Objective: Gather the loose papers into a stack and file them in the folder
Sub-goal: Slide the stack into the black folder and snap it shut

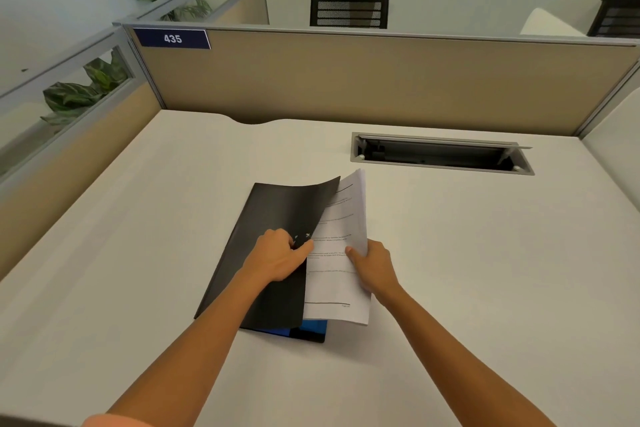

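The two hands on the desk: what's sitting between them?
In the head view, printed paper sheets lie between the left hand and right hand, half tucked under the black folder cover.

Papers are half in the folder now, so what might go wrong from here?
The black folder cover curls over the paper stack; closing now may crease sheets. The right hand pinches only the stack's right edge, so sheets could fan out. The stack overhangs the folder's right side, risking misalignment.

Even, soft overhead lighting; faint shadows beneath the folder [277,253] and forearms on the desk [485,270]. Wide-angle distortion bows the partition [346,80] edges. Printed text is unreadably blurred.
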A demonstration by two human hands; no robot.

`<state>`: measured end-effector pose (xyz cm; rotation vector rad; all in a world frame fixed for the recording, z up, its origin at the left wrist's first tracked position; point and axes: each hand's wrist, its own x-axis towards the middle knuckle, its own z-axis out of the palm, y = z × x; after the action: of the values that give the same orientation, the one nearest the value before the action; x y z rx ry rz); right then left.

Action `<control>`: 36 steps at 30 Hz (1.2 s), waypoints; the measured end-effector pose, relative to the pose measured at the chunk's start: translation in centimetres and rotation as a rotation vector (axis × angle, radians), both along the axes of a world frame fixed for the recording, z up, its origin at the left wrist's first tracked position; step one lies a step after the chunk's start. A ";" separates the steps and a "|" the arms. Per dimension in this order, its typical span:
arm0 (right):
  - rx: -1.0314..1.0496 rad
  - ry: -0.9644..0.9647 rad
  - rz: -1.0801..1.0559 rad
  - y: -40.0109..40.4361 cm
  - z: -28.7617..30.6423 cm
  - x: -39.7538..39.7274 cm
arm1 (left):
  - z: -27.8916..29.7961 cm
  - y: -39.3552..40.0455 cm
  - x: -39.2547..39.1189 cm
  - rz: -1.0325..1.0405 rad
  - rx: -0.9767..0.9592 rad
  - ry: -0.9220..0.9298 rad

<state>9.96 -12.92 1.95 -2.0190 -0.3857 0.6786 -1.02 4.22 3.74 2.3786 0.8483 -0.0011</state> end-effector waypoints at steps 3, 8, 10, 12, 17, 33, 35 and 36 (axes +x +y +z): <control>-0.022 0.023 -0.001 0.6 -0.1 -0.4 | 0.2 -0.6 0.3 -0.006 -0.011 0.011; -0.064 0.035 -0.025 1.2 -0.4 -0.9 | 0.4 -1.7 0.4 -0.020 0.013 0.020; -0.083 0.035 -0.033 1.4 -0.5 -1.1 | 0.6 -2.4 0.6 -0.045 0.055 0.018; -0.091 0.033 -0.030 1.5 -0.6 -1.1 | 0.8 -3.2 0.9 -0.072 0.093 0.027; -0.085 0.031 0.004 1.7 -0.6 -1.0 | 1.1 -4.8 1.7 -0.110 0.182 0.086; -0.050 -0.062 0.300 2.5 -1.7 -1.8 | 1.4 -7.0 2.8 -0.100 0.116 0.006; -0.021 -0.073 0.299 2.3 -1.7 -1.9 | 1.3 -7.1 2.9 -0.079 0.103 -0.022; -0.013 -0.078 0.297 2.2 -1.7 -1.9 | 1.3 -7.2 3.0 -0.071 0.094 -0.034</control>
<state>8.10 -10.69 0.22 -2.0244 -0.7391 0.7856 1.99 -2.93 5.07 2.4882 0.7633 0.0517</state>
